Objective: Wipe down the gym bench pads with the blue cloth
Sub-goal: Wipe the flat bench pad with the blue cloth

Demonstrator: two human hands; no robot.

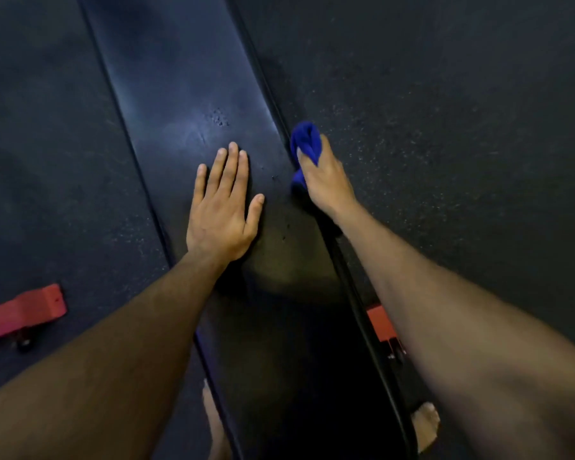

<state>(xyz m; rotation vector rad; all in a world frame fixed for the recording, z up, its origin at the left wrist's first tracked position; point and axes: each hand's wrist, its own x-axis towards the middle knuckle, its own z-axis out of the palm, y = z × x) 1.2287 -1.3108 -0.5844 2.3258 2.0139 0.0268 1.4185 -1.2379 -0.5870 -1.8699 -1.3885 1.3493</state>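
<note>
On the right edge of the pad, cloth and hand meet — wiping stance in full view.

Down the middle runs the black bench pad [186, 104], a long surface with a dull sheen and a few small droplets near its far half. Left hand [224, 207] lies flat on it, fingers straight and spread, palm down, holding nothing. Right hand [324, 180] sits at the pad's right side, its grip curled tight round the bunched blue cloth [306, 141] — the cloth pressed against the pad's edge seam. Dark speckled floor [445, 127] lies on both sides. Red frame feet [24, 310] show low on the left and beside the right forearm, and bare toes [425, 423] peek out at bottom right.
</note>
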